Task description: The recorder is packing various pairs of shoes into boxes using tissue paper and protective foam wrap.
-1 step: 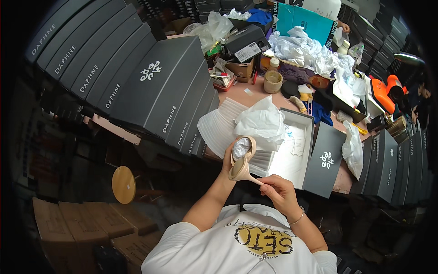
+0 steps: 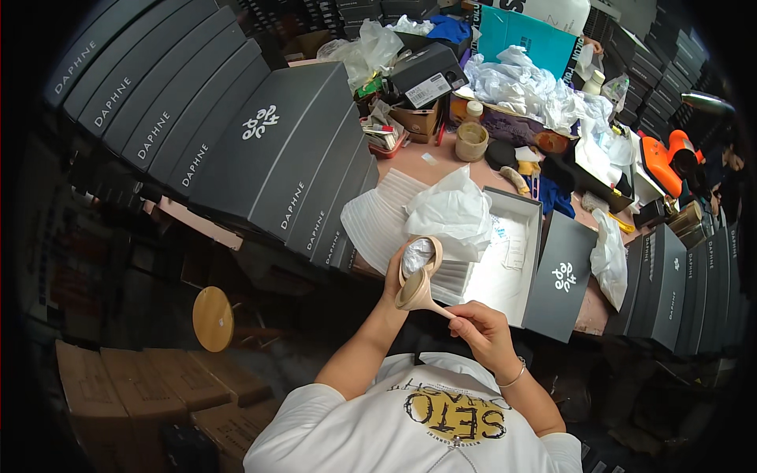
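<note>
A pale beige high-heeled shoe [image 2: 410, 298] is held up in front of my chest, at the near edge of the table. White crumpled paper [image 2: 416, 254] fills its toe. My left hand [image 2: 392, 277] wraps round the toe end, its fingers mostly hidden behind the shoe. The tip of the slim heel is pinched between thumb and fingers of my right hand [image 2: 482, 331]. Just beyond lie a ribbed white foam sheet [image 2: 378, 211] and white tissue paper [image 2: 449, 211]. An open shoe box [image 2: 497, 280], white inside, stands to their right with its dark grey lid [image 2: 558, 276] alongside.
Dark grey shoe boxes [image 2: 276, 158] are stacked at left, more boxes [image 2: 666, 296] at right. Farther back are a jar [image 2: 471, 142], a heap of white paper [image 2: 520, 87] and an orange tool [image 2: 661, 164]. A round wooden stool [image 2: 214, 318] and brown cartons [image 2: 146, 386] stand lower left.
</note>
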### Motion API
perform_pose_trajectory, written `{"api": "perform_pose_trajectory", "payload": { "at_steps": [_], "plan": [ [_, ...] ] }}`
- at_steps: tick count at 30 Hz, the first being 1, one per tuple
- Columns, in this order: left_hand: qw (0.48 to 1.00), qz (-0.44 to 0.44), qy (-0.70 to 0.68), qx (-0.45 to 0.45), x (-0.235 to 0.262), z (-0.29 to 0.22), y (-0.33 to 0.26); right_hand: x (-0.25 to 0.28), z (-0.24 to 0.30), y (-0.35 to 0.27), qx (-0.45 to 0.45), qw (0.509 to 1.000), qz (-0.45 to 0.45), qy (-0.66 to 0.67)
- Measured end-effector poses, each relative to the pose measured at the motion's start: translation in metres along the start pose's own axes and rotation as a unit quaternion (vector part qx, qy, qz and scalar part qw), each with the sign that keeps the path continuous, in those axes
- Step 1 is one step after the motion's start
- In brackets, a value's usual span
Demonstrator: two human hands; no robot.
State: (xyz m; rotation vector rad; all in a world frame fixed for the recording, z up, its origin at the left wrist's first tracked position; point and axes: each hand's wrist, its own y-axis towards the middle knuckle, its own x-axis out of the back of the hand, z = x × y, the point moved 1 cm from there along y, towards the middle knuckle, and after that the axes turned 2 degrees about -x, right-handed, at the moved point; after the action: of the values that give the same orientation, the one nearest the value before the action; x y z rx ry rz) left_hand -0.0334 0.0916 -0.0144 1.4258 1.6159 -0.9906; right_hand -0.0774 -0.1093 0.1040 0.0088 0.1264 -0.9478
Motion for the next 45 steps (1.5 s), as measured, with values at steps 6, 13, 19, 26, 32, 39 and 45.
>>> {"api": "perform_pose_trajectory", "payload": {
  "at_steps": [6, 13, 19, 26, 32, 39, 45],
  "plan": [
    [0.969, -0.239, 0.044, 0.05, -0.034, -0.009, -0.01, 0.014, -0.018, 0.001, -0.008, 0.985, -0.108, 0.132],
    [0.96, -0.279, -0.018, 0.012, -0.016, 0.0, -0.004, 0.038, -0.029, -0.005, -0.07, 0.924, -0.165, 0.338],
    [0.964, -0.267, 0.005, 0.008, -0.025, -0.002, -0.012, 0.045, -0.035, -0.005, -0.082, 0.909, -0.163, 0.374],
    [0.963, -0.268, 0.028, 0.019, -0.026, -0.004, -0.014, 0.046, -0.037, -0.005, -0.087, 0.908, -0.152, 0.38],
    [0.968, -0.247, 0.043, -0.009, -0.027, -0.012, -0.011, 0.071, -0.045, -0.006, -0.072, 0.962, -0.172, 0.201],
    [0.969, -0.201, 0.111, -0.088, -0.062, -0.019, -0.017, 0.088, 0.008, 0.009, -0.099, 0.992, -0.005, 0.075],
    [0.977, -0.163, 0.123, -0.06, -0.055, -0.014, -0.016, 0.044, 0.019, -0.005, 0.247, 0.883, 0.002, -0.399]
  ]
}}
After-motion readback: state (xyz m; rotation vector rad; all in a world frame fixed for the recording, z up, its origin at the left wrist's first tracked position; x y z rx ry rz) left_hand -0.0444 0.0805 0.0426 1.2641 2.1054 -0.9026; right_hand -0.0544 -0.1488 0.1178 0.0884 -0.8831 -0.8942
